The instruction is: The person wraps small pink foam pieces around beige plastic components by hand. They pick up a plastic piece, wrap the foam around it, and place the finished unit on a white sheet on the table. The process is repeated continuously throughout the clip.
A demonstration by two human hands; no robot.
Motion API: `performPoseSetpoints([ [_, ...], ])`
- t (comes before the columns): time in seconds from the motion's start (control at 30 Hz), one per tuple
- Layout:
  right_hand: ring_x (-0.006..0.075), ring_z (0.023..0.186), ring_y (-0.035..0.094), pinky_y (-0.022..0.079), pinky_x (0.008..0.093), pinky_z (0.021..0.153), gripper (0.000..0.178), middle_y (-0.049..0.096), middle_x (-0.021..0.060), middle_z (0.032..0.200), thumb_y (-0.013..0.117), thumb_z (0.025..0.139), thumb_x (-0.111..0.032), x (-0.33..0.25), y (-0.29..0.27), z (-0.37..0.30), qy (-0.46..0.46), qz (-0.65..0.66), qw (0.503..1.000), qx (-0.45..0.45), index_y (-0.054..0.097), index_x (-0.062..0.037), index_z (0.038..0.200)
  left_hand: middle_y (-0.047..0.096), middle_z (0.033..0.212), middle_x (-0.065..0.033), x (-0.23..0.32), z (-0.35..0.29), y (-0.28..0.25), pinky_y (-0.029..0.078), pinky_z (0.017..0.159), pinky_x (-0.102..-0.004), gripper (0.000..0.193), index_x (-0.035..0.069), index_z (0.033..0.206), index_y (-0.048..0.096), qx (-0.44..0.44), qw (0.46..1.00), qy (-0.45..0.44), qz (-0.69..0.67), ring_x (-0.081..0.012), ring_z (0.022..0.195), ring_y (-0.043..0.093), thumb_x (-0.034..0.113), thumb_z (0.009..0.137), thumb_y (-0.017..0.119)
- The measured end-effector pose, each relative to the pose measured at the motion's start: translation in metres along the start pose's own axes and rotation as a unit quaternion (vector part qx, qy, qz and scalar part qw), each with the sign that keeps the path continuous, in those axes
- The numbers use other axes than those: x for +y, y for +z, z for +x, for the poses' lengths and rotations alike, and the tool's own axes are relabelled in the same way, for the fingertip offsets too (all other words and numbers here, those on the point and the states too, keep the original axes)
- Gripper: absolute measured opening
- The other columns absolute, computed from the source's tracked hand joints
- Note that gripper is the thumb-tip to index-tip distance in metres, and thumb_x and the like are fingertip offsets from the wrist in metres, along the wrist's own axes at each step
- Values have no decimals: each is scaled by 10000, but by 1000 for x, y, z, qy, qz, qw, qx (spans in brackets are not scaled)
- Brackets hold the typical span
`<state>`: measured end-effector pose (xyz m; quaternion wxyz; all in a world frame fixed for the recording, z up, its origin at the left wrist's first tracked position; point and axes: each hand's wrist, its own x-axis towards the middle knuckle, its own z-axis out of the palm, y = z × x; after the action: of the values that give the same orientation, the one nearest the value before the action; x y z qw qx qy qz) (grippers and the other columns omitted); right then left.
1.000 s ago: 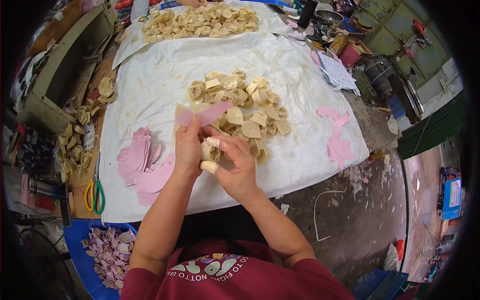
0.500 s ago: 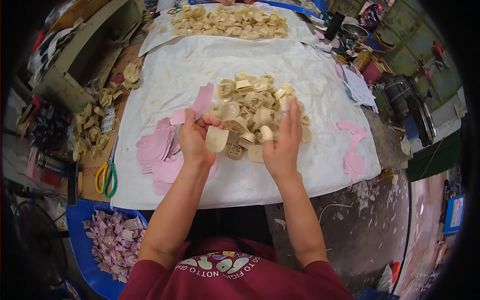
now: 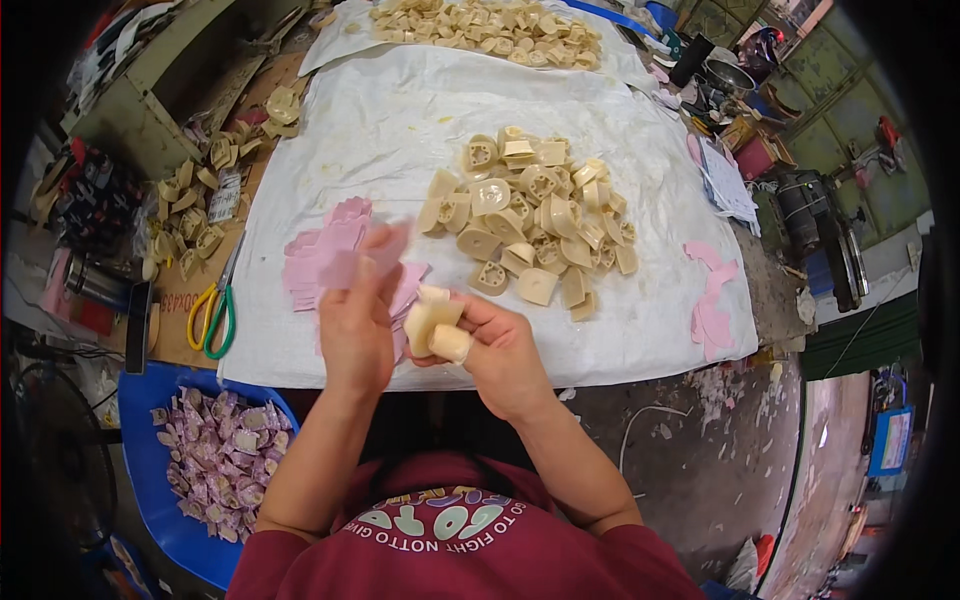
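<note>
My right hand (image 3: 505, 362) is closed round a cream moulded piece (image 3: 428, 318) with a curved wall, near the table's front edge. Pale covers wrap my right thumb (image 3: 450, 343) and one fingertip. Just left of it, my left hand (image 3: 360, 325) is partly smeared by motion. Its raised fingers appear to pinch a blurred pink sheet piece (image 3: 392, 246), over a stack of cut pink pieces (image 3: 315, 268). Beyond my right hand lies a heap of similar cream moulded pieces (image 3: 535, 215), some showing hollow, ribbed undersides.
A white cloth (image 3: 350, 120) covers the table, with another cream heap (image 3: 490, 32) at its far end. Scissors (image 3: 215, 318) with yellow and green handles lie left. A blue tub (image 3: 150, 480) below holds purple-and-white pieces (image 3: 225, 460). Pink scraps (image 3: 710, 300) lie at the right.
The cream piece has passed from my left hand to my right, which has come left and nearer from the heap. The pink piece has moved down with my left fingers. The view has shifted slightly.
</note>
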<state>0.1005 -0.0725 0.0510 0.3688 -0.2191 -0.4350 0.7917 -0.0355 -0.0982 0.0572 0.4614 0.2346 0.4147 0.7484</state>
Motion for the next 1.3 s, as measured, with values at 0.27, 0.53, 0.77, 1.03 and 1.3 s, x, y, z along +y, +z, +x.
performPoseSetpoints([
  [0.27, 155, 908, 667, 537, 257, 754, 278, 669, 89, 1058, 638, 877, -93, -11, -6, 7, 5, 70, 997, -24, 597, 0, 1135, 609, 1197, -140, 8, -33, -19, 513, 891, -338, 400, -52, 1281, 521, -123, 980, -136, -81, -192, 1045, 621, 233, 1003, 484],
  [0.53, 261, 992, 628, 511, 339, 850, 385, 634, 147, 1103, 707, 718, 62, -24, 4, -17, -264, -311, 913, -8, 585, -11, 1076, 616, 1194, -197, 12, -36, -27, 537, 917, -400, 355, -26, 1218, 560, -18, 987, -112, -114, -264, 1106, 611, 230, 972, 549],
  [0.77, 298, 949, 632, 514, 365, 823, 362, 645, 144, 1060, 723, 677, 63, -12, 19, -16, -387, -435, 813, -13, 624, -9, 1018, 607, 1213, -222, 26, -53, -17, 486, 964, -410, 402, -28, 1238, 548, -69, 985, -107, -117, -276, 1129, 599, 274, 973, 546],
  [1.03, 313, 970, 636, 515, 382, 830, 330, 656, 138, 1052, 726, 687, 47, -13, 18, -16, -418, -428, 801, -14, 614, -9, 993, 595, 1234, -230, 30, -55, -13, 479, 974, -392, 418, -45, 1267, 525, -98, 981, -98, -132, -268, 1145, 592, 268, 990, 513],
  [1.3, 315, 949, 621, 505, 381, 820, 338, 664, 114, 1011, 747, 656, 16, -15, 16, -12, -417, -453, 788, -1, 622, -24, 967, 577, 1270, -214, 32, -57, -10, 455, 1003, -366, 420, -73, 1287, 504, -97, 980, -97, -141, -246, 1184, 564, 243, 1014, 465],
])
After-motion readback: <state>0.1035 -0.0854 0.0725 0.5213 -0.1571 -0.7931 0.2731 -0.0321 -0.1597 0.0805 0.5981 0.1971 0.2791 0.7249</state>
